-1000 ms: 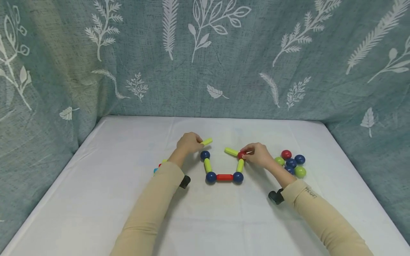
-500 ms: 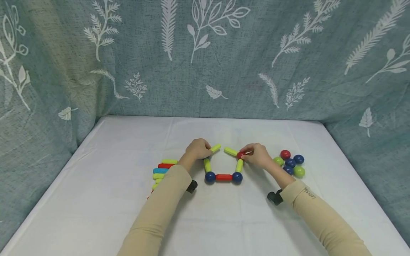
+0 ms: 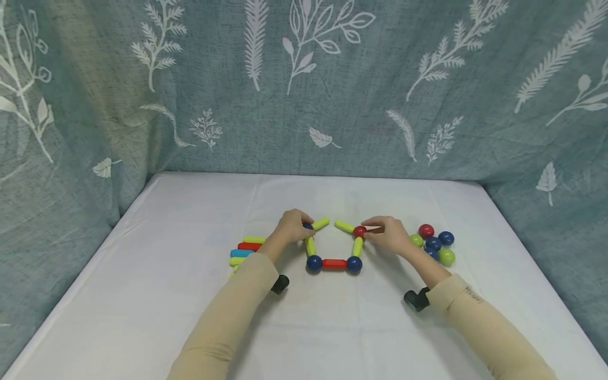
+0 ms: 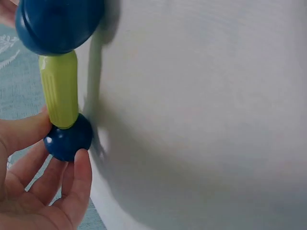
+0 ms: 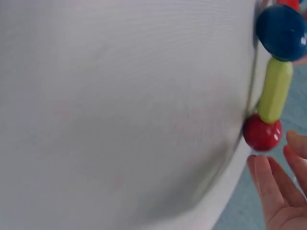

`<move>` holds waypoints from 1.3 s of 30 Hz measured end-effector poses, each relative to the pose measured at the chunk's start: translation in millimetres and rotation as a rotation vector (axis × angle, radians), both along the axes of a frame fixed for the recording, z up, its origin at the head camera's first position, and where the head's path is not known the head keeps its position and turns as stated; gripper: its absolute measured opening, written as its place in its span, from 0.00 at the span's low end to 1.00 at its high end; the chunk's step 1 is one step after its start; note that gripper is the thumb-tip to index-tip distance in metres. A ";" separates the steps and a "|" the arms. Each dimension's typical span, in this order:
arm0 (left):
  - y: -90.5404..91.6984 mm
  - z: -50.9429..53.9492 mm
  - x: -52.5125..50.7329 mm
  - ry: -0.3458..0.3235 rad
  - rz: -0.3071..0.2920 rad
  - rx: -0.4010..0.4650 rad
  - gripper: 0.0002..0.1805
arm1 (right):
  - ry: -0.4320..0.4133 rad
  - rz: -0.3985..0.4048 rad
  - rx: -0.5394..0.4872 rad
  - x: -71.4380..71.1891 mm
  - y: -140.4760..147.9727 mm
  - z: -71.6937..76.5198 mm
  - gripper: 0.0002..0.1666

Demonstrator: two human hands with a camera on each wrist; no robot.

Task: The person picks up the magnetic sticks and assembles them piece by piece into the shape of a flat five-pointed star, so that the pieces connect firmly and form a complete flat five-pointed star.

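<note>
A chain of balls and rods lies on the white cloth: a red rod between two blue balls, with a yellow-green rod rising on each side. My left hand pinches the upper-left blue ball between thumb and fingers. Another yellow-green rod points away from that ball, up and right. Near the upper-right red ball is my right hand, its fingers spread slightly apart from the ball. From the red ball a further rod slants up and left. A gap separates the two top rods' ends.
Several loose balls in red, blue and green lie right of my right hand. A row of coloured rods lies to the left, partly hidden by my left forearm. A patterned curtain hangs behind the table.
My left hand has moved right and down, bringing its yellow-green rod to the upper-left blue ball, and now grips that ball. My right fingers have loosened from the red ball.
</note>
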State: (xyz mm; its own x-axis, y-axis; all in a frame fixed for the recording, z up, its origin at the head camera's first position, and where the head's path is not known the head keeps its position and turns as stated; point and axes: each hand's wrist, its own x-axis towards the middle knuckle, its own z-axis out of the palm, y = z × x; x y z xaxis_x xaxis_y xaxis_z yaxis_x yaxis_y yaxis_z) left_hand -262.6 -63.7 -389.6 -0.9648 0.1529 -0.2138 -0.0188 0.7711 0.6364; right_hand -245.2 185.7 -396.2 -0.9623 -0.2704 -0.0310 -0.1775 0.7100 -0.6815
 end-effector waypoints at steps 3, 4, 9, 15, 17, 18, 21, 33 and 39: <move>-0.6 -2.9 1.1 0.014 0.012 0.025 0.17 | 0.035 0.001 -0.028 10.6 18.1 6.3 0.19; -0.9 -3.6 1.2 0.019 0.016 0.030 0.16 | 0.058 -0.003 -0.032 14.1 25.7 8.8 0.19; -2.5 -4.9 2.0 0.028 0.037 0.041 0.16 | 0.180 -0.101 -0.045 24.0 76.1 16.3 0.18; -3.2 -5.7 4.1 0.031 0.059 0.061 0.16 | 0.200 -0.255 0.016 6.7 153.5 -16.6 0.26; -3.5 -6.4 4.2 0.037 0.061 0.063 0.16 | 0.172 -0.272 0.052 0.4 172.1 -29.9 0.30; -3.6 -6.5 4.4 0.041 0.061 0.063 0.16 | 0.146 -0.282 0.066 -0.8 177.8 -34.0 0.31; -3.9 -7.2 4.4 0.044 0.063 0.070 0.16 | 0.055 -0.258 0.034 6.9 178.9 -28.0 0.33; -3.6 -7.9 4.5 0.042 0.060 0.084 0.16 | -0.028 -0.257 0.027 28.1 161.4 -6.5 0.30; -4.3 -7.1 3.7 0.038 0.044 0.085 0.16 | 0.004 -0.298 0.046 15.8 169.0 -12.9 0.32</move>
